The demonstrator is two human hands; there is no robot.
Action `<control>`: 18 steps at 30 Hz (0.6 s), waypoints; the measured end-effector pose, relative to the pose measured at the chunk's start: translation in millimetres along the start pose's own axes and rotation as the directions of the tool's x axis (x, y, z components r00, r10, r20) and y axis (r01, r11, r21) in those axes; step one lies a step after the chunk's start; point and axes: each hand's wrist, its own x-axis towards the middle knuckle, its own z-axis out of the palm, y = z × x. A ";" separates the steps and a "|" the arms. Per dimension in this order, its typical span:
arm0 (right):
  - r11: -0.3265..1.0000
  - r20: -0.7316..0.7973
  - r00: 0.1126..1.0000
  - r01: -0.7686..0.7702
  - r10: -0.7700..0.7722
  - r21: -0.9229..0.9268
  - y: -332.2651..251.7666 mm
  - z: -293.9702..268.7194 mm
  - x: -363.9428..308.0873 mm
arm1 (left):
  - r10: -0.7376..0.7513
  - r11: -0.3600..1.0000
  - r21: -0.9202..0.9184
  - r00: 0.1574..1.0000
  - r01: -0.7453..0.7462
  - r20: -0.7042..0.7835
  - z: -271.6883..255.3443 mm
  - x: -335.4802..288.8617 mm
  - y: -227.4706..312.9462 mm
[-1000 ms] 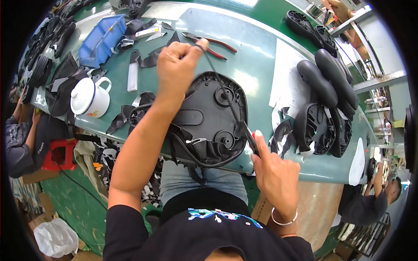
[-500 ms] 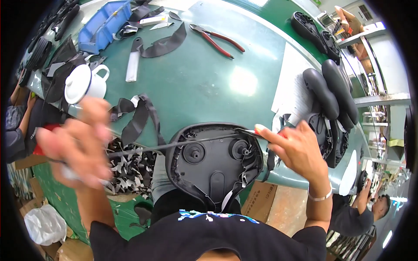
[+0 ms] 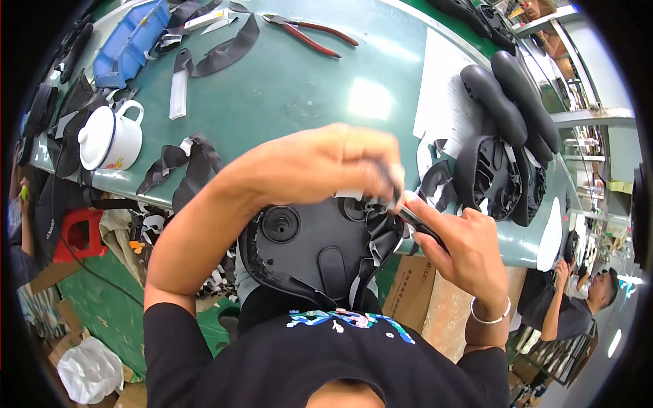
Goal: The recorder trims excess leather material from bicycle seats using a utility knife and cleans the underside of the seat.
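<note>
A black saddle (image 3: pixel 299 255) rests underside up against my lap at the table edge. Its rim is lined with folded black cover material and some white backing. My left hand (image 3: pixel 340 163) reaches across its far side, blurred by motion, with fingers curled at a black strip (image 3: pixel 385 178) by the far right rim. Close to those fingertips, my right hand (image 3: pixel 469 248) is closed around a slim dark tool (image 3: pixel 423 226), whose kind I cannot make out. The tool's end meets the strip area. My left hand and forearm cover part of the saddle's far edge.
Red-handled pliers (image 3: pixel 313 37), a blue bin (image 3: pixel 129 44), a white enamel mug (image 3: pixel 112 139) and black scraps (image 3: pixel 197 170) lie on the green table. More saddles (image 3: pixel 496 109) are stacked at right. A red stool (image 3: pixel 78 234) stands at left. Other people are at both sides.
My left hand has swung from the far left, where it held a stretched black strip, to beside my right hand at the saddle's right rim. The view has shifted a little.
</note>
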 end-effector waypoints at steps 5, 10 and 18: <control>0.993 0.016 0.994 -0.109 0.109 -0.047 -21.5 10.6 -38.7 | -0.373 0.770 -0.609 0.641 -0.190 -0.671 -28.5 15.3 20.4; 0.890 -0.077 0.924 -0.335 0.375 0.310 -55.9 37.2 -64.6 | -0.013 0.951 -0.044 0.103 -0.307 -0.995 -18.0 6.6 55.2; 0.913 -0.149 0.904 -0.383 0.401 0.138 -52.3 22.9 -35.7 | -0.161 0.494 0.725 0.870 0.480 -0.466 13.7 6.3 38.9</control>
